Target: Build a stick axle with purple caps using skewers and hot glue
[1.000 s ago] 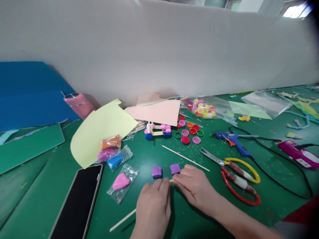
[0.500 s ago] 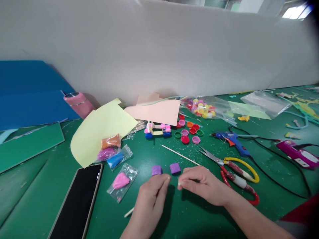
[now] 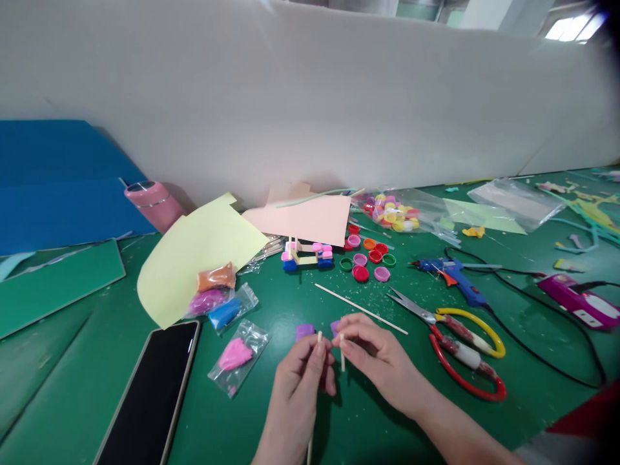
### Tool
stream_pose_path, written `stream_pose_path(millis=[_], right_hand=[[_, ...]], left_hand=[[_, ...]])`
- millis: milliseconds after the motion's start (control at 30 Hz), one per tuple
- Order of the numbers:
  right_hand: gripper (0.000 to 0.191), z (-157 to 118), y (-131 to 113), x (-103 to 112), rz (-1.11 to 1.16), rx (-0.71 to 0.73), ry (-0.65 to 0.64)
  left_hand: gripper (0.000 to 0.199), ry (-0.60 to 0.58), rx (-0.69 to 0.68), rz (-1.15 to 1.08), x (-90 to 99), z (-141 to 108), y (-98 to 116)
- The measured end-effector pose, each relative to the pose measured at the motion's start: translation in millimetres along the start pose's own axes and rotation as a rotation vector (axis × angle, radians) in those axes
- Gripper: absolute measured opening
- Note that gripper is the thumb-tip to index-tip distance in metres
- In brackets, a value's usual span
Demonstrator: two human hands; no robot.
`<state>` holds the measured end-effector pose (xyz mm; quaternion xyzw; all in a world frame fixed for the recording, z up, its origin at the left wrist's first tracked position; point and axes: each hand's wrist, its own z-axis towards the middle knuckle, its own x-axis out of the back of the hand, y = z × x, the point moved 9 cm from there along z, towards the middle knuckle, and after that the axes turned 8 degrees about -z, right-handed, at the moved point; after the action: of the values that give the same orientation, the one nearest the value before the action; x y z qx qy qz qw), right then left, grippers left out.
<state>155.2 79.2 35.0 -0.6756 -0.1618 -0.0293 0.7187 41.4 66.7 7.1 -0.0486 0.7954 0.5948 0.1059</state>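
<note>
My left hand (image 3: 303, 381) is closed on a long thin wooden stick (image 3: 309, 449), whose tip pokes up by the thumb while the other end runs down beneath the palm. Pinched upright between thumb and forefinger of my right hand (image 3: 375, 358) is a short piece of wooden stick (image 3: 343, 354). The two hands almost meet at the fingertips. Just behind them on the table lie a purple clay block (image 3: 305, 331) and a second purple block (image 3: 334, 328), partly covered by my right fingers. Another thin stick (image 3: 361, 309) lies beyond my right hand.
Scissors (image 3: 436, 316) and a blue glue gun (image 3: 450, 274) with its black cord lie to the right. Coloured bottle caps (image 3: 360, 274) and a small stick-and-clay model (image 3: 307, 255) stand behind. Bagged clay (image 3: 236, 354) and a phone (image 3: 150, 394) are on the left.
My hands have turned so that the stick ends now point upward between the fingers. My right hand has shifted slightly left, partly covering the right purple block.
</note>
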Motion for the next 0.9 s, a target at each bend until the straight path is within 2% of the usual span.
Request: stream_pose_path(millis=[67,167,300,367,433,567,633,667,800,900], right_hand=[[0.024,0,1,-1,0.037,-0.007,0.061],[0.026,-2,2,-6,0.081,-0.018,0.084],[0.019,-6,-7,-5,-0.064,0.068,0.097],[0.018,-8,-9,3,-0.156,0.099,0.095],[0.019,-12,-3,23,-0.278,0.095,0.136],[0.019,-36,30,96,-0.609,-0.047,0.351],[0.024,-56,52,130,-0.744,-0.144,0.417],[0.027,-66,59,143,-0.803,-0.148,0.428],[0.038,-95,84,172,-0.984,-0.181,0.401],[0.047,-100,94,175,-1.053,-0.174,0.297]], left_hand=[[0.022,0.018,0.032,-0.061,-0.5,-2,-5],[0.024,-0.003,0.080,-0.165,-2.6,-2,-12],[0.030,-0.112,0.155,-0.272,-9.6,-1,-19],[0.028,-0.120,0.181,-0.320,-9.6,1,-22],[0.025,-0.110,0.196,-0.362,-8.9,2,-22],[0.021,-0.111,0.207,-0.463,-12.9,0,-18],[0.017,-0.103,0.209,-0.522,-14.5,-1,-16],[0.016,-0.101,0.212,-0.548,-15.2,-1,-15],[0.014,-0.132,0.233,-0.601,-18.1,0,-17],[0.015,-0.171,0.249,-0.631,-19.7,1,-19]])
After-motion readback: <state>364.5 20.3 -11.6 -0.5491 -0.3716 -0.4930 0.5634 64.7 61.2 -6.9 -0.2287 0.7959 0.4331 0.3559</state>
